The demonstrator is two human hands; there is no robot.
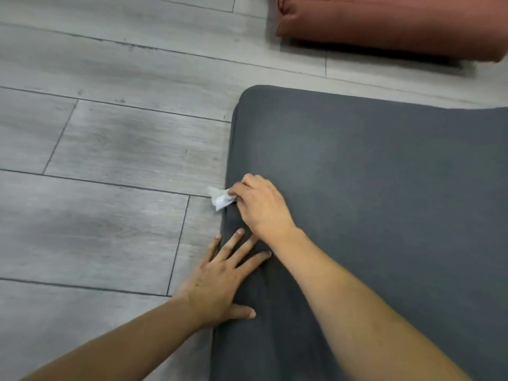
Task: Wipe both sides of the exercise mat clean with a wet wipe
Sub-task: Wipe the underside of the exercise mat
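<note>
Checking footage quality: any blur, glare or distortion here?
Head view: soft even light, no glare; the mat edge bows from wide-angle distortion; the wet wipe and right hand look slightly soft; dark shadow under the reddish cushion.

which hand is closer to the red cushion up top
Right. The right hand, gripping the wet wipe at the mat's left edge, lies nearer the red cushion; the left hand presses the mat lower down.

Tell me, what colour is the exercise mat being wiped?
The exercise mat is plain dark grey with no pattern, seen in the head view.
</note>
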